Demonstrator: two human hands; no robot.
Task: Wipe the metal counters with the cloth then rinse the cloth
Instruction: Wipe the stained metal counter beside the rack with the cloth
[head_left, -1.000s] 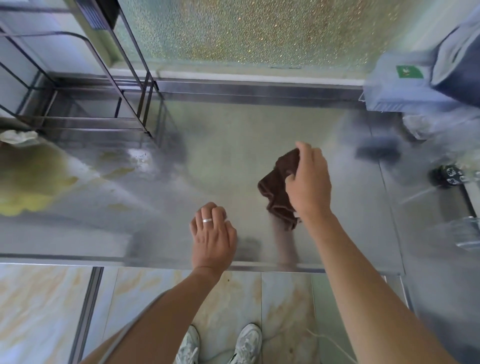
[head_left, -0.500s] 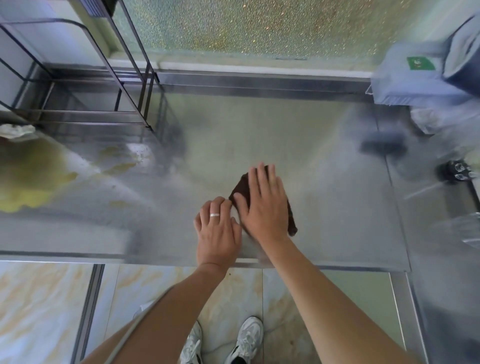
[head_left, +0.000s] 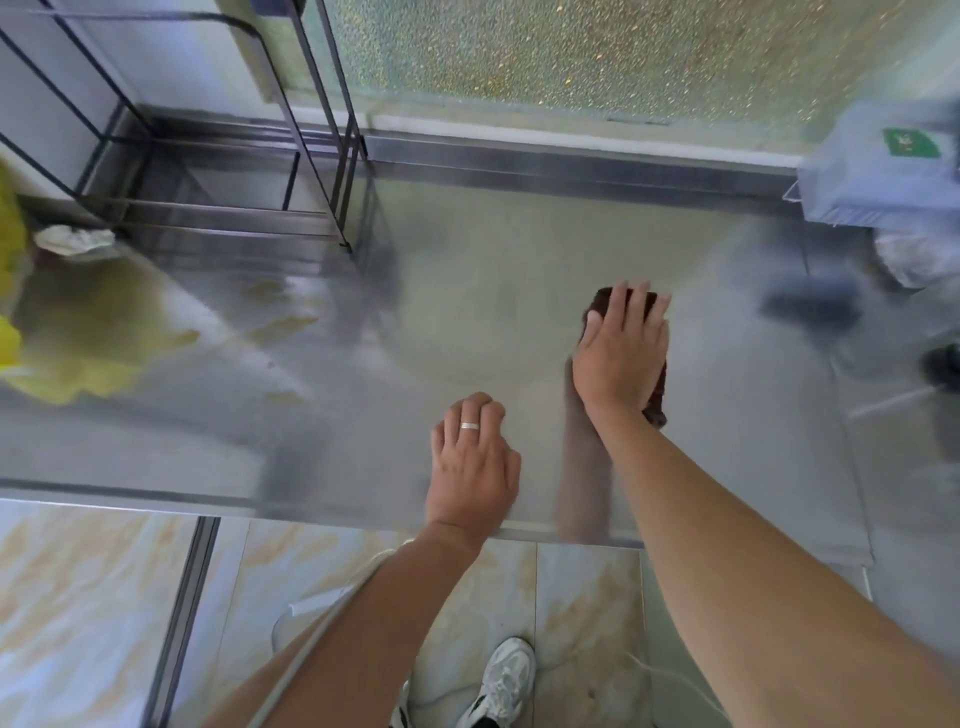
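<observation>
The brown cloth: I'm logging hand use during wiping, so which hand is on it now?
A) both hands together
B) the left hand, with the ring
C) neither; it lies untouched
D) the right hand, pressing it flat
D: the right hand presses the brown cloth flat on the metal counter with straight fingers, while the ringed left hand rests apart near the front edge.

Rack (head_left: 218, 171) left, box (head_left: 878, 171) right.

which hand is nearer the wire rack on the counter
Left. The left hand rests on the counter's near edge, below and to the right of the wire rack. The right hand presses the brown cloth farther right, away from the rack.
</observation>
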